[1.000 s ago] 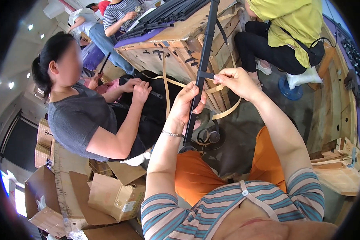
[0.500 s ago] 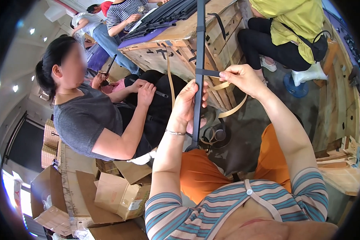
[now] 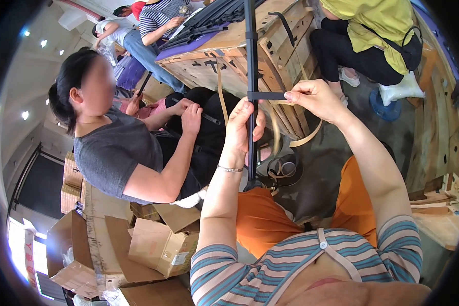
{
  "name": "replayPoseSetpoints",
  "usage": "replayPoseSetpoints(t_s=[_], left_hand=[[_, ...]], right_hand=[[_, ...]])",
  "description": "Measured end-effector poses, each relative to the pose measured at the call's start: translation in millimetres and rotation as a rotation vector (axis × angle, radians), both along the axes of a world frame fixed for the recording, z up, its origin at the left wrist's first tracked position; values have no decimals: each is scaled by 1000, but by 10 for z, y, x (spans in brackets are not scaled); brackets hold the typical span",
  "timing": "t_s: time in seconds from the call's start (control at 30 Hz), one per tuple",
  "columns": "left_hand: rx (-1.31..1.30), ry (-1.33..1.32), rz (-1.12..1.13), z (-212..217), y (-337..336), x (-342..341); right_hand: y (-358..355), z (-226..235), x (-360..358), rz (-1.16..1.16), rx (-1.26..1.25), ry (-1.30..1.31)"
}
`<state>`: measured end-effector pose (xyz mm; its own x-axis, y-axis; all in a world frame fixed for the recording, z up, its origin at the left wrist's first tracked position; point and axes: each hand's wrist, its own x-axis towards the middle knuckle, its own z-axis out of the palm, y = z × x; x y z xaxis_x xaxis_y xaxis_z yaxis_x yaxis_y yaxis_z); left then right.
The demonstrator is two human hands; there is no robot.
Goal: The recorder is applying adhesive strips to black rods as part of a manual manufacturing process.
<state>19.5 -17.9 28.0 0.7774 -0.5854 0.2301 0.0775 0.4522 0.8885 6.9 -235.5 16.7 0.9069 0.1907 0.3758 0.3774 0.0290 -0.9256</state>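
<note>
A long black bar (image 3: 251, 56) stands nearly upright in front of me, its lower end by my left knee. My left hand (image 3: 243, 125) is closed around it at mid-length, thumb against its upper side. From the bar, just above that thumb, a flat black strip (image 3: 268, 96) runs level to the right. My right hand (image 3: 315, 99) pinches the strip's free end between thumb and fingertips. Below my right hand a thin tan strip (image 3: 307, 138) hangs in a curve; whether it joins the black strip I cannot tell.
A seated co-worker (image 3: 122, 148) in a grey top works close at my left. Ahead stands a wooden crate (image 3: 194, 71) with black bars on top. Coiled rolls (image 3: 286, 168) lie on the floor. Cardboard boxes (image 3: 155, 245) stand at lower left; a person in yellow (image 3: 377, 30) sits at right.
The view has shifted a little, so the surroundings sit slightly farther right. The bar looks narrower, as if turned a bit, and my right hand is slightly farther from it, with the strip still pinched.
</note>
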Motion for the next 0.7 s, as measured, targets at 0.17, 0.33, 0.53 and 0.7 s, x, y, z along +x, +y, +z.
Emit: replayPoseSetpoints(t_s=[0.17, 0.33, 0.53, 0.7], left_hand=[[-32, 33, 5, -15, 36, 37], [-32, 48, -5, -41, 34, 40], [-6, 34, -31, 0, 1, -3], [85, 59, 50, 55, -70, -86]], right_hand=[[-26, 27, -21, -33, -68, 17], [-27, 36, -24, -44, -56, 19], [-49, -25, 31, -55, -83, 7], [-58, -79, 91, -107, -256, -74]])
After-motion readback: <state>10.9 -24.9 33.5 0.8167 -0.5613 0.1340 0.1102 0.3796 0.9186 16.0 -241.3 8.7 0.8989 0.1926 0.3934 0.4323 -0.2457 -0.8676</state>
